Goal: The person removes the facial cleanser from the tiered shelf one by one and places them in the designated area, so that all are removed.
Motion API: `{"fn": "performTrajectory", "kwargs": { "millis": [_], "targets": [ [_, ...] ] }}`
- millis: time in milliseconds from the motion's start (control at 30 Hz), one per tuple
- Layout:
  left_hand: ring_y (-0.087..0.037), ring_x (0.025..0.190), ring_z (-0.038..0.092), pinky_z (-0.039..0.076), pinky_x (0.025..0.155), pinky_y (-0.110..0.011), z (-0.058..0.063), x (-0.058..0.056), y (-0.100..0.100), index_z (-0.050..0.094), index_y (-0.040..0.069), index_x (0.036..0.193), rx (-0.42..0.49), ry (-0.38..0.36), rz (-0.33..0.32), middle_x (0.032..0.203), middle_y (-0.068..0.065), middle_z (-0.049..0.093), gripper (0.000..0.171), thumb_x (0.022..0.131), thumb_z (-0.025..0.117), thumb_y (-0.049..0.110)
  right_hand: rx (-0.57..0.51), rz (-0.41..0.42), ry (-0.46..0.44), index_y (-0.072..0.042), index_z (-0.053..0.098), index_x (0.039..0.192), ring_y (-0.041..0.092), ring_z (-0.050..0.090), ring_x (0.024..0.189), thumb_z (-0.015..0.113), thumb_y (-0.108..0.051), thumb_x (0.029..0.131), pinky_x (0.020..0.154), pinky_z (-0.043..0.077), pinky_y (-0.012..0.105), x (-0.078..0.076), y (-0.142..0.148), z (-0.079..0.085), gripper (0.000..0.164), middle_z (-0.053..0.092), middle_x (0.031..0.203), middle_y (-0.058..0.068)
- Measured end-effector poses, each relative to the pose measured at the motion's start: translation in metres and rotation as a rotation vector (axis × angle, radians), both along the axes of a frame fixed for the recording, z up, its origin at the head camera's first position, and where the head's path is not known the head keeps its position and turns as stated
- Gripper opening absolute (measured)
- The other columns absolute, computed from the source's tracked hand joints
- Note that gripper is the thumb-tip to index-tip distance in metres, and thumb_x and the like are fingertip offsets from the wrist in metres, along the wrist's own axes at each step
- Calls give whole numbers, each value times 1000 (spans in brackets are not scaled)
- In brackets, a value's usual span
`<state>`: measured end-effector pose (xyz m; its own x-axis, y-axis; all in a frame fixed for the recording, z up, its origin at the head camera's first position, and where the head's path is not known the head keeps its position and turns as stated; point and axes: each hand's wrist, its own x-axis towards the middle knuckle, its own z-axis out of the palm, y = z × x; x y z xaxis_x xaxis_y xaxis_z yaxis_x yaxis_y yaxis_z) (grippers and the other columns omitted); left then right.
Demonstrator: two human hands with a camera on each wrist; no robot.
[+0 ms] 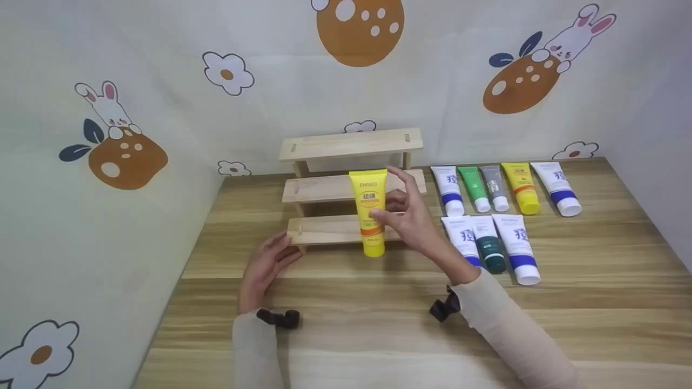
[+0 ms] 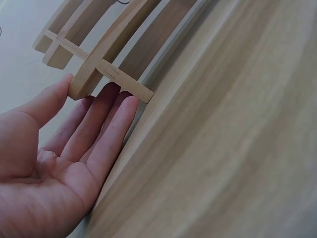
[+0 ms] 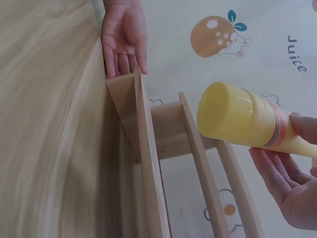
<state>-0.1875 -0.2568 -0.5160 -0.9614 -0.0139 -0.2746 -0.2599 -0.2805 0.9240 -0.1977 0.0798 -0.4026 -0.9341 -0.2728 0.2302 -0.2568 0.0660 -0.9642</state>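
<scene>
My right hand (image 1: 415, 222) holds a yellow squeeze tube (image 1: 368, 189) upright, cap down, with the thumb on its front and the fingers around the side and back. In the head view the tube overlaps the middle and lowest boards of a three-step wooden display shelf (image 1: 323, 232). From the right wrist, the tube's yellow cap (image 3: 218, 111) shows apart from the boards. My left hand (image 2: 64, 163) grips the left end of the lowest board, thumb on its top edge and fingers beneath, beside the shelf's leg (image 2: 126, 79).
Right of the shelf, squeeze tubes lie in two rows on the wooden table (image 1: 346, 335). The back row includes a green tube (image 1: 473, 186), a grey tube (image 1: 494, 186) and another yellow tube (image 1: 520, 186). White tubes (image 1: 516, 243) lie in front. A patterned cloth (image 1: 281, 102) hangs behind.
</scene>
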Motion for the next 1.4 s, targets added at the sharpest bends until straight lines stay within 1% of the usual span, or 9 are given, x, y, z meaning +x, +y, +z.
{"fn": "performTrajectory", "kwargs": {
  "millis": [200,333,433,733,833,1000,1100,1267,1400],
  "targets": [
    [-20,105,69,60,101,-37,0,-2,1,36,-6,149,-22,-17,-5,123,-13,62,55,103,56,13,39,-45,0,-24,22,157,26,71,98,77,-16,89,82,65,35,3,30,2,88,70,109,17],
    [-20,105,69,60,101,-38,1,-2,1,36,-5,150,-10,-30,7,124,-14,62,56,102,58,13,89,-86,10,-24,22,157,22,70,100,78,-19,89,84,63,29,5,46,5,89,69,112,15],
    [-21,103,69,60,101,-39,1,-1,1,37,-4,150,5,-32,22,122,-13,63,56,101,60,11,89,-100,23,-22,22,157,21,70,99,78,-17,89,83,62,26,7,55,8,88,70,113,16],
    [-20,105,68,59,103,-40,0,0,-1,37,-2,149,-12,-33,18,129,-16,58,55,101,59,12,90,-130,32,-25,22,157,11,71,93,75,-10,90,76,64,24,11,86,17,87,68,110,16],
    [-19,104,68,59,102,-38,0,0,0,34,-4,151,-18,-25,14,126,-15,58,58,101,59,12,86,-154,53,-24,23,157,12,71,93,75,-8,89,78,64,24,11,100,19,87,69,109,11],
    [-18,102,68,60,100,-36,1,1,1,31,-6,152,-21,-18,3,118,-11,62,60,102,59,13,93,-190,74,-25,24,157,11,71,93,74,-10,91,77,65,23,12,128,24,84,70,108,-7],
    [-19,103,69,60,101,-37,1,1,2,32,-6,151,-7,-15,-3,119,-11,64,58,102,58,12,45,-185,65,-26,24,156,10,71,97,72,-8,92,79,65,22,13,147,23,82,70,111,-9],
    [-18,105,68,59,103,-38,2,1,2,33,-5,151,-20,-17,-10,121,-11,62,57,102,57,12,-99,-162,39,-25,25,155,12,72,101,68,-1,93,78,65,22,12,175,20,80,72,114,-3],
    [-19,104,68,58,103,-38,1,2,2,34,-4,150,-27,-28,5,123,-13,59,57,101,59,12,-105,-170,50,-23,24,155,11,72,98,68,1,93,76,64,21,11,191,19,80,73,112,-3]
  ]
}}
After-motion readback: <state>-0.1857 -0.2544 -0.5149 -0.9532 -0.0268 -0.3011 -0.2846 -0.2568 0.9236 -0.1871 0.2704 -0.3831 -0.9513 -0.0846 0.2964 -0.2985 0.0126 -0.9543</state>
